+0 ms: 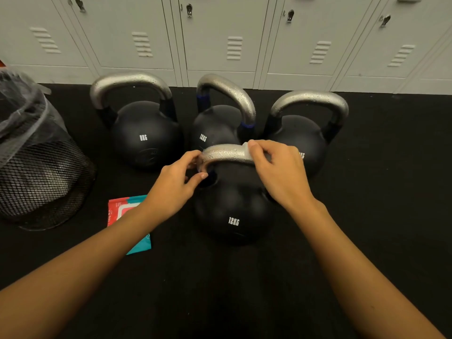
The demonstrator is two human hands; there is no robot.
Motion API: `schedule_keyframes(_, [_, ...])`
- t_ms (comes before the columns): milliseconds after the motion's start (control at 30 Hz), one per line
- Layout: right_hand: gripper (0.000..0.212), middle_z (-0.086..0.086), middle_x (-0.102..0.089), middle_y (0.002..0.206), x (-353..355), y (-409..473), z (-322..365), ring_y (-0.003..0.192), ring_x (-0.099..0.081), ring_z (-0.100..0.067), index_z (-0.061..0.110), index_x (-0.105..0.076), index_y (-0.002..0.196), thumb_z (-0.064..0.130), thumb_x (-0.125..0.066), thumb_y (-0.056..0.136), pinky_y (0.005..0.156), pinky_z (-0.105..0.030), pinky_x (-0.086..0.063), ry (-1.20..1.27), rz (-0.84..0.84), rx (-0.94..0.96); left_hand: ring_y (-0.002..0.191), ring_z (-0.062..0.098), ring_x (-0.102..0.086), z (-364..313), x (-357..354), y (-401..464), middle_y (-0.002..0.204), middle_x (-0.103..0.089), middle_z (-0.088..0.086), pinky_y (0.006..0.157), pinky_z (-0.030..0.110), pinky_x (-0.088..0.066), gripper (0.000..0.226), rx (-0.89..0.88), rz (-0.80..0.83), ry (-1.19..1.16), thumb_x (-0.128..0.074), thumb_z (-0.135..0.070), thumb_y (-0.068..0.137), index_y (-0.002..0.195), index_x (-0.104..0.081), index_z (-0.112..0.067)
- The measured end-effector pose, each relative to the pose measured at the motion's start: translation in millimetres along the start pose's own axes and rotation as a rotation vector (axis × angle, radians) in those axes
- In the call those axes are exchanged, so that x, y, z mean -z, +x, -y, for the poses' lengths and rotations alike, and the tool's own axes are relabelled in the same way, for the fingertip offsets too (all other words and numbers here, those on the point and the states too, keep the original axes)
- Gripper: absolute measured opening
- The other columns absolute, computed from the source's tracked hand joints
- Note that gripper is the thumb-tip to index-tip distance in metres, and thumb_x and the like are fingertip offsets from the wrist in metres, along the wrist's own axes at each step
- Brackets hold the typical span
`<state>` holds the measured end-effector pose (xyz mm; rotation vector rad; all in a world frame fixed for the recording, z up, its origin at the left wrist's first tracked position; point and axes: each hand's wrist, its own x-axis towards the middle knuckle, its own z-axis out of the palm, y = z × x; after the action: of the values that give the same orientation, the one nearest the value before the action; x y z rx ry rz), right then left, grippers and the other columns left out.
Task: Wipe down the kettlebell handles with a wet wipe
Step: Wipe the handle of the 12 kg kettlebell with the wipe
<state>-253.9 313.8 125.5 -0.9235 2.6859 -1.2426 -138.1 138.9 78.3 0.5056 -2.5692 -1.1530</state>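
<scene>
The right hand [276, 172] pinches a white wet wipe [247, 150] against the right end of a silver handle [225, 154], with the fingers curled over the top of the bar. The left hand [175, 189] holds the left end of the same handle, its thumb and fingers curled round the bend where the bar turns down. This is the grip of both hands: each one is closed on the handle, and the right one has the wipe under its fingers.

The handle belongs to the near kettlebell [232, 206], a black ball marked 12KG that stands on the black floor [367, 192]. Small drops sit on its silver bar.

Three more kettlebells stand just behind it in a row. The far left kettlebell [144, 135] is marked 8KG. The far middle kettlebell [215, 128] is marked 12KG and has drops on its handle. The far right kettlebell [300, 138] is partly hidden by the right hand, so its number cannot be read.

A red and teal wipe pack [122, 211] lies flat on the floor near the left arm. A black mesh bin [41, 167] with a clear bag stands at the far left. Grey lockers [220, 33] line the back.
</scene>
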Motion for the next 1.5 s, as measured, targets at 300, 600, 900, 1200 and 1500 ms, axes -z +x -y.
schedule_keyframes(300, [0.030,0.014,-0.068,0.121,2.7,-10.5,-14.6,0.117,-0.057,0.002,0.023,-0.067,0.125,0.030,-0.049,0.103,0.101,-0.025,-0.045,0.120,0.026,0.200,0.101,0.013,-0.059,-1.1,-0.1,0.2,0.122,-0.059,0.001,0.085,0.021,-0.044,0.052,-0.004,-0.002,-0.003,-0.063,-0.018,0.091,0.139,-0.044,-0.018])
schedule_keyframes(600, [0.031,0.014,-0.069,0.084,1.9,-4.7,-11.0,0.082,-0.061,-0.001,0.024,-0.072,0.116,0.034,-0.046,0.103,0.072,-0.010,-0.040,0.075,-0.029,0.064,0.111,0.016,-0.059,0.8,0.5,1.3,0.127,-0.059,0.002,0.094,0.031,-0.049,0.053,0.006,0.007,0.013,-0.063,-0.020,0.091,0.140,-0.043,-0.021])
schedule_keyframes(900, [0.028,0.011,-0.069,0.119,-15.7,-5.2,-3.6,0.114,-0.060,-0.003,0.023,-0.069,0.122,0.031,-0.053,0.101,0.097,-0.019,-0.045,-0.079,-0.072,0.335,0.116,0.013,-0.056,1.9,-0.1,1.9,0.126,-0.059,0.002,0.094,0.027,-0.047,0.051,-0.001,0.003,-0.005,-0.063,-0.018,0.091,0.138,-0.044,-0.020])
schedule_keyframes(1200, [0.032,0.009,-0.063,0.129,1.3,-29.6,-42.5,0.125,-0.054,-0.001,0.014,-0.062,0.131,0.020,-0.056,0.100,0.108,-0.027,-0.042,0.173,-0.151,0.224,0.115,0.013,-0.056,2.6,0.4,1.2,0.126,-0.060,0.001,0.094,0.029,-0.048,0.051,-0.006,0.003,-0.004,-0.063,-0.019,0.091,0.138,-0.044,-0.021])
schedule_keyframes(1500, [0.038,-0.004,-0.058,0.138,-18.8,-23.7,-43.0,0.132,-0.051,-0.022,0.014,-0.062,0.130,0.009,-0.066,0.092,0.111,-0.045,-0.039,-0.023,-0.188,0.512,0.113,0.011,-0.056,2.4,0.4,1.5,0.123,-0.060,-0.001,0.092,0.026,-0.048,0.050,-0.011,0.001,-0.008,-0.063,-0.017,0.090,0.137,-0.046,-0.019])
